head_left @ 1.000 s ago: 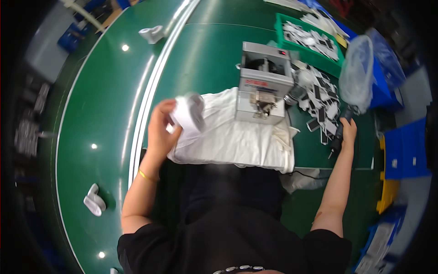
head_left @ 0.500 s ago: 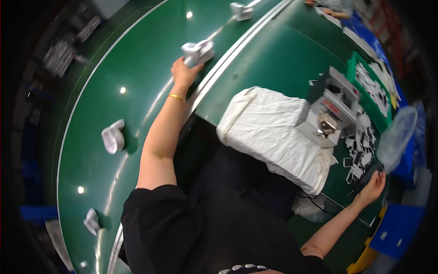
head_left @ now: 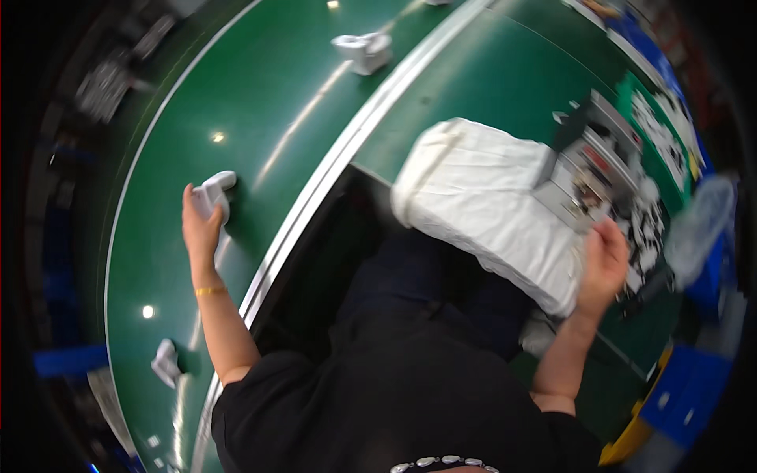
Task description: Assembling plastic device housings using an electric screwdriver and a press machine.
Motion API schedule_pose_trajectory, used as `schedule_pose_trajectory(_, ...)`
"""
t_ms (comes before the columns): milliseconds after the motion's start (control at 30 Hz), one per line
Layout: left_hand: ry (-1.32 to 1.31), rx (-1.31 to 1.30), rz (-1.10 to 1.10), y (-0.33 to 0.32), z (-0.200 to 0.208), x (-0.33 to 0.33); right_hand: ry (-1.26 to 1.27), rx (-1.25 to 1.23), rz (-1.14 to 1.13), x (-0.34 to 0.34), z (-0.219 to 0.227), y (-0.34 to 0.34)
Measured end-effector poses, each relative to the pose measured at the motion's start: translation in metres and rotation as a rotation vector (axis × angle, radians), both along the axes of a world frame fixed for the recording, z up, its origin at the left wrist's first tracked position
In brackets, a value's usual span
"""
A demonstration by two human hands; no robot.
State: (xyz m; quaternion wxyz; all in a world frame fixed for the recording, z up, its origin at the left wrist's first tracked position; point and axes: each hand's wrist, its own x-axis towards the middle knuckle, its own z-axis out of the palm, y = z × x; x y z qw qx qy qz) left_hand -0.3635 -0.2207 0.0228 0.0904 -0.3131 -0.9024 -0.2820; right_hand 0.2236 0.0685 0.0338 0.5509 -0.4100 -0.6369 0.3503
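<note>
On the green belt to the left, my left hand has its thumb and fingers around a white, angular plastic housing. Its rounded end sticks out past the fingers. My right hand is raised at the near right corner of a grey box-shaped machine. Its fingertips are pressed together; blur hides what, if anything, is between them. White cloth covers a padded surface in front of the machine. Small white and dark pieces lie loose beyond my right hand.
Further white housings stand on the belt, one farther off and one nearer. A pale rail separates belt and table. At right are a green tray of small parts, a clear plastic bag and a blue bin.
My left hand has left the far housing and come back to the nearer one. My right hand has moved from the loose pieces toward the machine, its fingers closing together.
</note>
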Motion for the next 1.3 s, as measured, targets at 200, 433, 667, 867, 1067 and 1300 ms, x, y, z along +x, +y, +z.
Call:
schedule_pose_trajectory(200, -0.415, 0.148, -0.897, 0.114, 0.069, 0.169, -0.2, 0.057, 0.483, -0.066, 0.038, -0.034)
schedule_pose_trajectory(433, -0.77, 0.074, -1.77, 0.217, 0.066, 0.307, -0.215, -0.604, 0.81, -0.025, 0.036, -0.068)
schedule_pose_trajectory(667, -1.335, 0.244, -1.388, 0.222, 0.008, 0.39, -0.292, -0.48, 0.266, 0.001, 0.01, -0.087)
schedule_pose_trajectory(867, -0.86, 0.212, -1.379, 0.22, 0.003, 0.38, -0.98, 0.097, -0.723, 0.106, 0.001, 0.029)
schedule_pose_trajectory(1067, -0.731, 0.168, -1.342, 0.215, -0.009, 0.377, -1.148, 0.035, -0.831, 0.13, -0.027, 0.06)
schedule_pose_trajectory(1300, -0.841, 0.171, -1.345, 0.215, -0.018, 0.371, -0.16, -0.263, -0.6, 0.114, -0.009, 0.039)
